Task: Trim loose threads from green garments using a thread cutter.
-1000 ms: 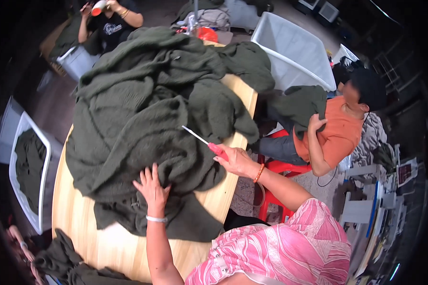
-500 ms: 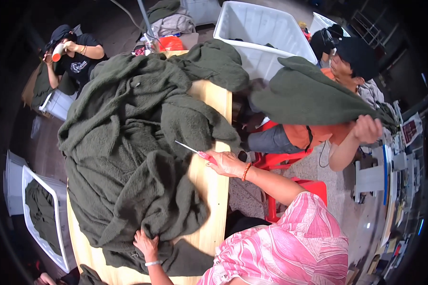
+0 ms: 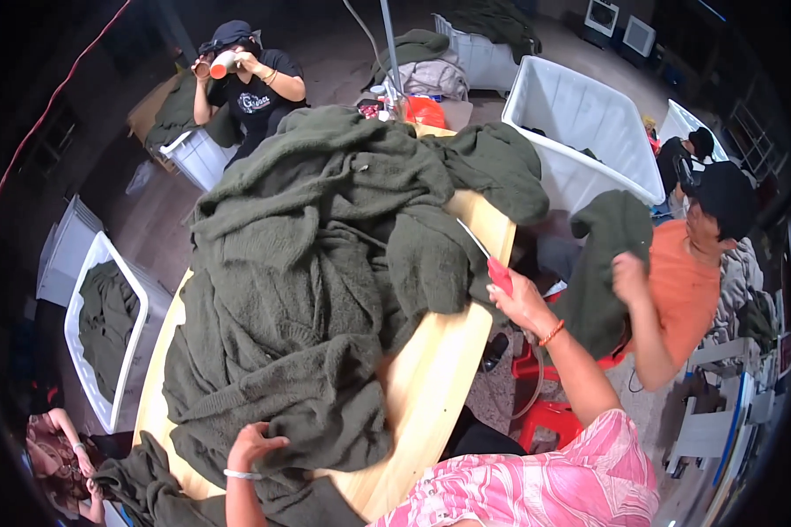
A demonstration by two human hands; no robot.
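Observation:
A large heap of dark green knit garments (image 3: 299,255) covers most of the pale wooden table (image 3: 439,369). My left hand (image 3: 257,446) is over the near part of the heap, fingers and thumb apart and nothing visible between them. In my right hand (image 3: 523,303) is a red-handled tool with a thin pointed metal blade (image 3: 476,239). I hold it beyond the table's right edge, and its tip points up and left over a fold of the cloth. Whether the blade is single or double cannot be made out.
A big white bin (image 3: 580,123) stands beyond the table, and another white bin (image 3: 105,334) with green cloth sits left. At right, a person in orange (image 3: 685,290) handles a green garment (image 3: 602,263). Across the table, a person in black (image 3: 264,97) raises a bottle. Red stools (image 3: 549,422) stand at right.
The view has shifted, so the table appears farther right. My left hand has loosened from the cloth. The tool points more steeply upward. The person in orange has lowered the garment.

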